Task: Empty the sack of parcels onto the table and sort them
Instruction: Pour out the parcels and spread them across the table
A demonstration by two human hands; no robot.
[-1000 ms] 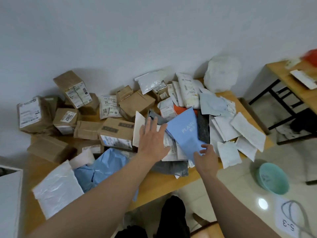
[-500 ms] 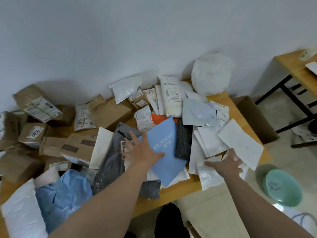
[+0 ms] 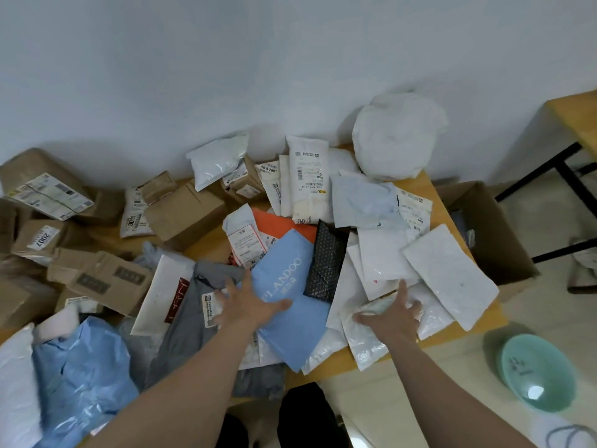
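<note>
Against the pale wall, the wooden table [image 3: 416,185] carries brown cardboard boxes [image 3: 184,215] on its left side and a bulging white bag [image 3: 394,137] in its far right corner. My left hand [image 3: 250,305] lies flat with fingers spread, across the light blue mailer [image 3: 290,331] and the grey mailer [image 3: 193,328] beside it, gripping nothing. My right hand [image 3: 392,313], also splayed open, presses on a white mailer [image 3: 366,342] near the table's front edge.
</note>
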